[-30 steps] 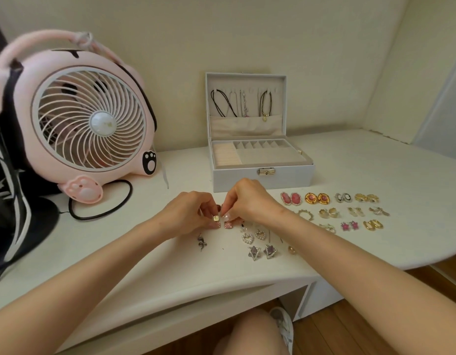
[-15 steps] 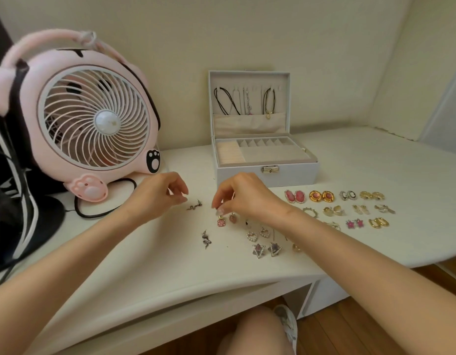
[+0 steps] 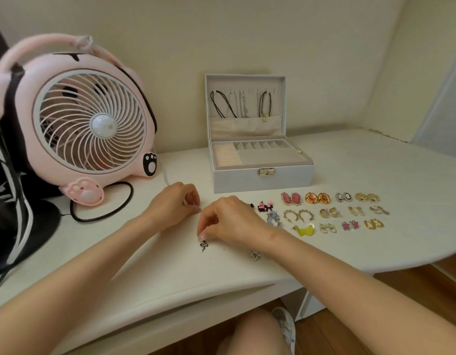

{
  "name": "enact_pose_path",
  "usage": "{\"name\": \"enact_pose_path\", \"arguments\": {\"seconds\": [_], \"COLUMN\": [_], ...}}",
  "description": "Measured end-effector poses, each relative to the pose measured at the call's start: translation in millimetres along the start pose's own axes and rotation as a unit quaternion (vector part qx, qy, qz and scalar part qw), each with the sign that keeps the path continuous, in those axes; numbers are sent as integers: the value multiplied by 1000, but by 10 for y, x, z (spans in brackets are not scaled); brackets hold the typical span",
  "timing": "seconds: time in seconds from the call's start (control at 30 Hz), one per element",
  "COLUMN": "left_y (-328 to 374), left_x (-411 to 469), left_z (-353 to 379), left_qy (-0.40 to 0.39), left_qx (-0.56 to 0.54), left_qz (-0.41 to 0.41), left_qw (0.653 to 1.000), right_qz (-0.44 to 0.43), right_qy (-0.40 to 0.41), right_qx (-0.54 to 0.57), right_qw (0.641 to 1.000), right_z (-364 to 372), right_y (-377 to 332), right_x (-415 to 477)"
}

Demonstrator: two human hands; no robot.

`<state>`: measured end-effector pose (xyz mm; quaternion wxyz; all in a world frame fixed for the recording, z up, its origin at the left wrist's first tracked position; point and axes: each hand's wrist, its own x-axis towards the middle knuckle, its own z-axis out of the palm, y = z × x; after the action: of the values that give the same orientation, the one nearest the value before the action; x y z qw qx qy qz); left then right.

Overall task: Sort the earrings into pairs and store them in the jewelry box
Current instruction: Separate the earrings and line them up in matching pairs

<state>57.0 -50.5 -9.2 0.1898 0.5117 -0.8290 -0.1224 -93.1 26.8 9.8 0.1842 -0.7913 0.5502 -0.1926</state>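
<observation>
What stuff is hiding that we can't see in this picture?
Head view:
- Anything inside the left hand: curled fingers hide it.
- Whatever lies under the right hand: covered.
- Whether it grips the snake earring: too small.
- The star earring: partly behind the right wrist.
- The jewelry box compartments: too small.

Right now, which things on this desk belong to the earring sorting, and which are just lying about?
Part of the job: jewelry box, open; paired earrings in rows beside it; snake earring at the fingertips of the right hand; star earring near that wrist.
Just lying about: pink fan; black cable; dark bag at the left edge.
</observation>
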Motion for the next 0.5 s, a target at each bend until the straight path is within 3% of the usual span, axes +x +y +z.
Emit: {"name": "enact_pose_path", "arguments": {"seconds": [0.33,0.5], "left_y": [39,217], "left_x": [-253,-386], "left_z": [-147,-209], "left_qy": [3,-79], "left_qx": [-49,-176], "left_qz": [5,-8], "left_qw": [999,981], "right_qz": [26,53], "right_qy": [30,34], "right_qx": [15,36], "right_qw": [999,997], "right_z": [-228,-328], "right_y": [182,269], "right_x": [-104,-182]}}
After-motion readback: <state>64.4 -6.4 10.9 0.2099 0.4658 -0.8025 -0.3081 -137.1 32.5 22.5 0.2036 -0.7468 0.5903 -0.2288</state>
